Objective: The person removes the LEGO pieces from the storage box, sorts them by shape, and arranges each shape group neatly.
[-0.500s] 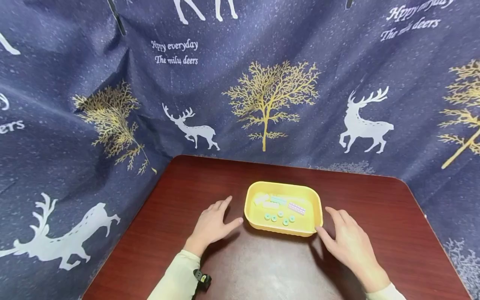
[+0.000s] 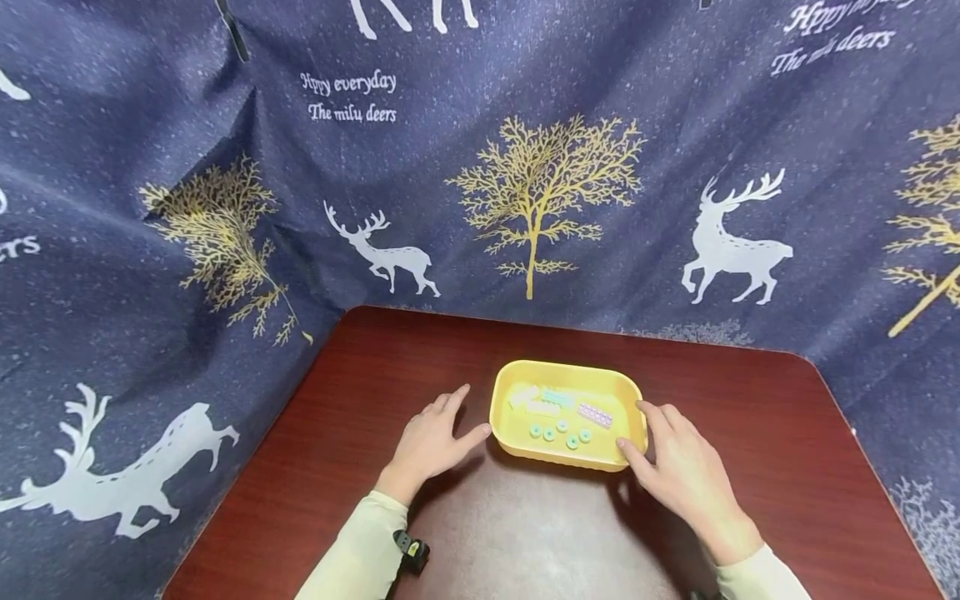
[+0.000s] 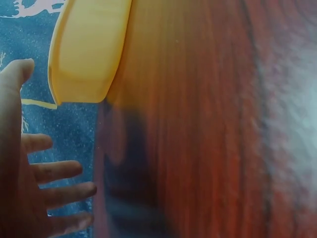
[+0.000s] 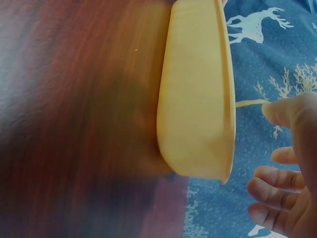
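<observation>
A yellow rectangular tray (image 2: 570,458) sits on the table, holding building blocks and small round pieces. Among them are a purple studded block (image 2: 596,415), a teal block (image 2: 557,398) and pale blocks (image 2: 543,408). Several small mint rings (image 2: 573,442) lie nearer the front. My left hand (image 2: 429,443) is at the tray's left side, fingers spread, thumb tip close to the rim. At the right end hovers my right hand (image 2: 684,463), its thumb over the near right corner in the head view. The right wrist view shows the fingers loosely bent, apart from the tray wall (image 4: 195,99).
The tray stands on a dark red wooden table (image 2: 420,358) with rounded corners. Behind and left of it hangs a blue cloth (image 2: 465,67) printed with deer and trees. A black strap device (image 2: 412,552) is on my left wrist.
My right hand has moved left, closer to the tray's right end. My left hand has shifted slightly right toward the left rim. The tray looks unmoved on the table.
</observation>
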A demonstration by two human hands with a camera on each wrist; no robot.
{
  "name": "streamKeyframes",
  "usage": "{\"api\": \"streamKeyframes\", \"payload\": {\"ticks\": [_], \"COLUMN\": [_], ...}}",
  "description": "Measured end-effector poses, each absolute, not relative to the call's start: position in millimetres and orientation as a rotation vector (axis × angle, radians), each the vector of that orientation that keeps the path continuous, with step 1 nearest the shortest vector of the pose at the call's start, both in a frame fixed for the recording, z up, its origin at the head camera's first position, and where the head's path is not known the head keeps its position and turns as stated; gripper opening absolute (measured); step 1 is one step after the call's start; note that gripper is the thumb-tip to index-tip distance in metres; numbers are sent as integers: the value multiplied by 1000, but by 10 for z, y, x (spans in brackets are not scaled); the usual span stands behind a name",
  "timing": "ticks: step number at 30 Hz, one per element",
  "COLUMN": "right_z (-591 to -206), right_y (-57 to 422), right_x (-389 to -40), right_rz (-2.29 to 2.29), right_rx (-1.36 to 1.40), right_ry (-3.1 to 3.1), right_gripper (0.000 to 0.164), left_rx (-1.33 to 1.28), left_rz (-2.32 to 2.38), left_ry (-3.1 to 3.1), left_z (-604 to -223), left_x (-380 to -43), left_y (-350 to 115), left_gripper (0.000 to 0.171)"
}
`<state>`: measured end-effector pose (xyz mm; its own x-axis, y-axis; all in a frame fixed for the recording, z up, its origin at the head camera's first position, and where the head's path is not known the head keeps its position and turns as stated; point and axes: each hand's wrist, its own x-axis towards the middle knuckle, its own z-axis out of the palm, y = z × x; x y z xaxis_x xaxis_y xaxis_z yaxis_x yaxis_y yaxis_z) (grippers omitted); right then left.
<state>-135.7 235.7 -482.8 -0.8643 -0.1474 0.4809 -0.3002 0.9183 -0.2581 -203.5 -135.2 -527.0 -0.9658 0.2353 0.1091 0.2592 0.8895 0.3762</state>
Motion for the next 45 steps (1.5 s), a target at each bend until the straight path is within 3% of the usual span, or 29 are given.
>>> {"api": "streamKeyframes", "payload": {"ticks": [13,45], "right_z": [-4783,-4949], "right_y": [2205,2012], "right_x": [-1545,-1917], "right_rz": [476,537], "right_rx": [376,465], "right_ry": [-2616,-2723], "right_gripper": [56,53], "left_rx": [-362,-240], "left_rz": [-678,-824], "left_ry": [-2992,-3026], "left_z": [-5224,-5201], "left_x": [-2142,-2242], "left_y": [-1235,-889], "left_gripper": [89,92]}}
